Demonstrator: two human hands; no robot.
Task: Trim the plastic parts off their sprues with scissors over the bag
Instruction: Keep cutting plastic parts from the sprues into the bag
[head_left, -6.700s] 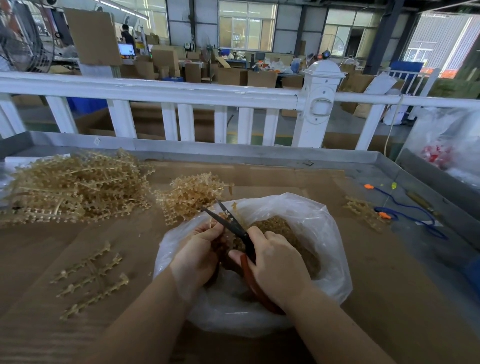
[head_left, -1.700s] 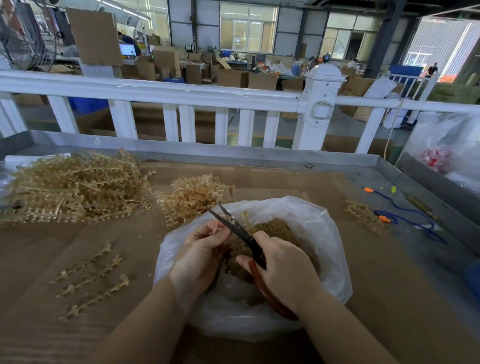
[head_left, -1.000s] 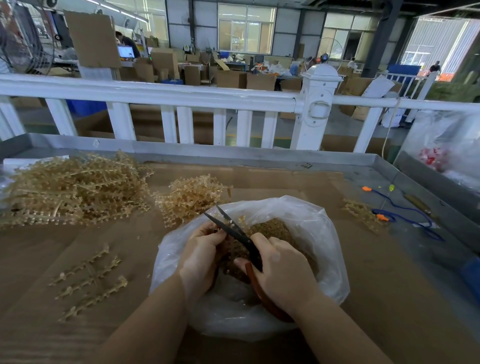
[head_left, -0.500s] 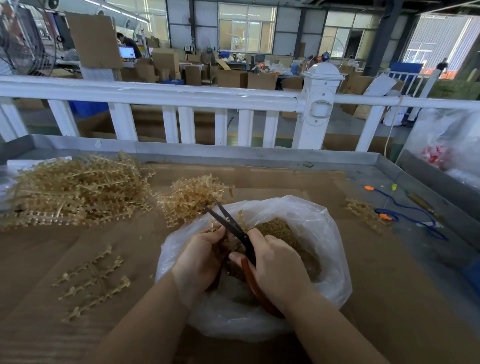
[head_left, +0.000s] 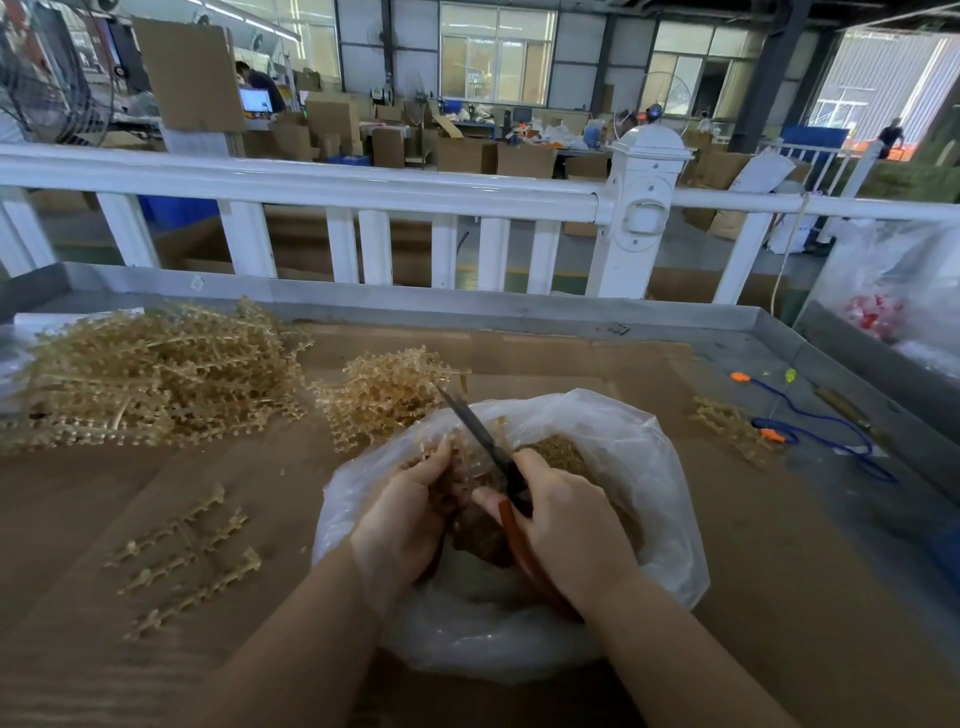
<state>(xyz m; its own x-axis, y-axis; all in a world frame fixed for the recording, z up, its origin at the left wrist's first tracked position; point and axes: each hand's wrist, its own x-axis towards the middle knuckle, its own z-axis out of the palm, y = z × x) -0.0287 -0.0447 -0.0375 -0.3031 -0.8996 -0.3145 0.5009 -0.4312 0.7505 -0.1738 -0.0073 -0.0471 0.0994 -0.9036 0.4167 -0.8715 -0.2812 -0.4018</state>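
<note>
Right-hand grip: the red handles of the scissors (head_left: 511, 512) are enclosed by the curled fingers of the right hand (head_left: 566, 525), lower centre of the frame. The blades are seen drawn together, tips directed to the upper left over the bag mouth.
Left-hand grip: a sprue (head_left: 470, 457) is pinched by the curled fingers of the left hand (head_left: 402, 519), just left of the blades. The exact pinch point is hidden by the fingers.
Cut location: the sprue is held against the blades directly above the bag (head_left: 665, 545); whether a part is caught between the blades cannot be told.
Hand pose: both forearms are brought in from the bottom edge and converge at the bag; the backs of both hands are turned toward the camera, wrists near the bag rim.
Work done: a brown heap of trimmed parts (head_left: 569, 449) is seen inside the bag. Three stripped-looking strips (head_left: 189, 553) lie at lower left on the cardboard sheet (head_left: 779, 597).
Work left: a small pile of untrimmed sprues (head_left: 384, 395) lies just beyond the bag, and a large pile (head_left: 150, 374) at centre left. A few more sprues (head_left: 732, 423) lie at centre right.
Progress estimate: judged from the piles, most of the trimming remains.
</note>
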